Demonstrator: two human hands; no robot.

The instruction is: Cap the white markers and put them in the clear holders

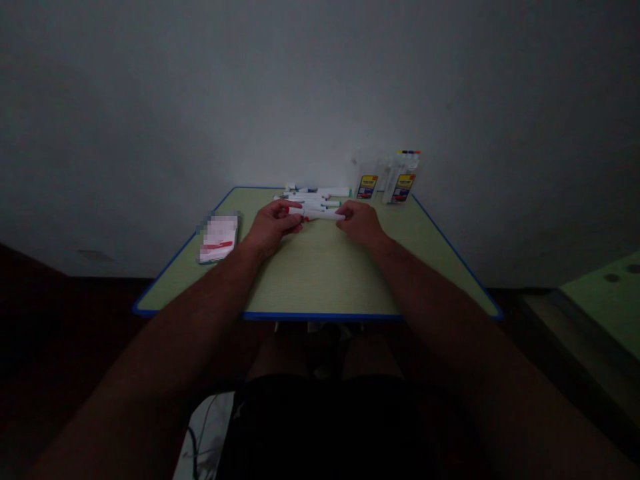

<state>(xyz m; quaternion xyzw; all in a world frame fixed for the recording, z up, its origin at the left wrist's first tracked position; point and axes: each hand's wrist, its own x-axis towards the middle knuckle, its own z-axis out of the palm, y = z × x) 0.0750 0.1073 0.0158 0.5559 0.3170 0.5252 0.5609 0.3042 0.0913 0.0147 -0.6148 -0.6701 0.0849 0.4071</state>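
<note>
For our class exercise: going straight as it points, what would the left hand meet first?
Beyond the held marker, the left hand would probably meet the loose white markers, though depth is unclear.

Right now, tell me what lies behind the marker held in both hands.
White markers piled on the table. The held marker covers parts of the nearest; those parts cannot be seen.

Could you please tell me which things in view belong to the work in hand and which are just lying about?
Likely part of it: held white marker, loose markers, clear cases.
Apparently just lying about: pixelated item, dark cable at lower left.
</note>
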